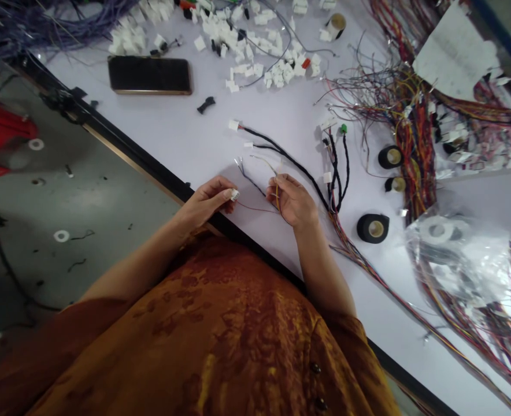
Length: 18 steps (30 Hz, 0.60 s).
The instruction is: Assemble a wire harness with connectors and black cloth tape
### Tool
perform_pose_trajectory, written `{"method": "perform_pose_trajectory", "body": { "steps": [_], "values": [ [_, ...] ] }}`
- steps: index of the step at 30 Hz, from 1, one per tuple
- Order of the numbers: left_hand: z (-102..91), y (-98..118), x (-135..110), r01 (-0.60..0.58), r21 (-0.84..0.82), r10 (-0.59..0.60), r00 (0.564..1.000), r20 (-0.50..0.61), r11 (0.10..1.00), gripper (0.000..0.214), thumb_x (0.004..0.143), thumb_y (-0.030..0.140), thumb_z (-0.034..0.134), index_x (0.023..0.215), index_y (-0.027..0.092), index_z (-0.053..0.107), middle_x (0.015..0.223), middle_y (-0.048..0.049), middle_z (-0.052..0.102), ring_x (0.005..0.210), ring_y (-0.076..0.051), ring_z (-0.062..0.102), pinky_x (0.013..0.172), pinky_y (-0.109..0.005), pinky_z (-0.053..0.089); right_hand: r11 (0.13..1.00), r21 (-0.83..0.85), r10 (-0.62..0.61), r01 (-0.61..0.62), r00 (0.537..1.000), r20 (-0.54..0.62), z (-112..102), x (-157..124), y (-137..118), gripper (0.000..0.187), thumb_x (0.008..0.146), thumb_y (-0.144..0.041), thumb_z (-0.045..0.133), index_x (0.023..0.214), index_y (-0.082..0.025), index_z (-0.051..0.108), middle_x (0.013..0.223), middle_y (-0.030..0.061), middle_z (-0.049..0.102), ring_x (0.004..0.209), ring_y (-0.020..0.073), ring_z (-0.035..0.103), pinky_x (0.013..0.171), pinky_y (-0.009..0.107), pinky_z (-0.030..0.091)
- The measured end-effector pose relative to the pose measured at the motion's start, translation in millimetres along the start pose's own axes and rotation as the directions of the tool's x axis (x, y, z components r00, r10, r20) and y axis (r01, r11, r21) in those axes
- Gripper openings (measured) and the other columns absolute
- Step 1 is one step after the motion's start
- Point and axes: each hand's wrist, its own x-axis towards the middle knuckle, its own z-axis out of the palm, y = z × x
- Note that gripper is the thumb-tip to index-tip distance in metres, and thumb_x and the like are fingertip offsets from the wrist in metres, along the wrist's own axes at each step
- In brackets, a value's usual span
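Note:
Between the thumb and fingers of my left hand (210, 202) is a small white connector housing (234, 195). A thin red wire (255, 208) runs from it toward my right hand (294, 199), whose fingers pinch several thin wires (277, 193), a yellow one among them. Loose dark wire ends (240, 166) with bare metal tips lie on the table just beyond the hands. Beside my right hand lies a wire harness (301, 164) wrapped in black tape, with white connectors (234, 125) at its far ends. Another branch carries a green connector (344, 129).
A phone (150, 75) and a heap of white connectors (255, 46) lie at the back. Black tape rolls (373, 228), wire bundles (420, 167) and a clear plastic bag (459, 254) are to the right. The table's dark edge (151, 164) runs diagonally in front of me.

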Motion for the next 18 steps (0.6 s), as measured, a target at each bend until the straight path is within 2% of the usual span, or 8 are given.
{"method": "perform_pose_trajectory", "body": {
  "steps": [4, 12, 15, 18],
  "values": [
    [-3.0, -2, -7, -0.023, -0.026, 0.021, 0.999, -0.039, 0.999, 0.019, 0.085, 0.035, 0.075, 0.092, 0.019, 0.066, 0.071, 0.0004, 0.064, 0.060, -0.009, 0.060, 0.057, -0.020, 0.050, 0.999, 0.017, 0.036, -0.036, 0.999, 0.016, 5, 0, 1, 0.029, 0.070, -0.038, 0.076, 0.079, -0.022, 0.053, 0.083, -0.0034, 0.061, 0.070, 0.0082, 0.059, 0.067, 0.022, 0.051],
    [8.7, -5, 12, -0.055, -0.081, 0.057, 0.998, 0.026, 0.995, 0.028, 0.083, 0.041, 0.077, 0.091, 0.017, 0.064, 0.068, 0.0005, 0.064, 0.058, -0.008, 0.060, 0.057, -0.020, 0.051, 0.981, 0.143, 0.128, -0.130, 0.992, 0.022, 10, -2, -1, 0.026, 0.069, -0.034, 0.078, 0.078, -0.022, 0.056, 0.078, -0.0064, 0.060, 0.067, 0.0071, 0.057, 0.065, 0.021, 0.050],
    [7.3, -5, 14, -0.054, -0.093, 0.055, 0.998, 0.005, 0.994, 0.029, 0.081, 0.041, 0.078, 0.090, 0.018, 0.064, 0.069, 0.0003, 0.064, 0.058, -0.009, 0.060, 0.056, -0.021, 0.051, 0.989, 0.123, 0.079, -0.080, 0.997, 0.014, 11, 1, 0, 0.027, 0.068, -0.035, 0.079, 0.077, -0.022, 0.057, 0.077, -0.0059, 0.060, 0.068, 0.0076, 0.056, 0.065, 0.021, 0.050],
    [6.3, -5, 9, -0.044, -0.064, 0.045, 0.999, 0.000, 0.997, 0.027, 0.080, 0.042, 0.079, 0.087, 0.019, 0.065, 0.066, 0.0007, 0.064, 0.056, -0.010, 0.059, 0.054, -0.021, 0.049, 0.997, -0.040, -0.063, 0.061, 0.998, -0.031, 17, 2, 5, 0.022, 0.074, -0.037, 0.075, 0.074, -0.022, 0.058, 0.070, -0.0055, 0.057, 0.066, 0.0086, 0.055, 0.064, 0.021, 0.047]
  ]
}}
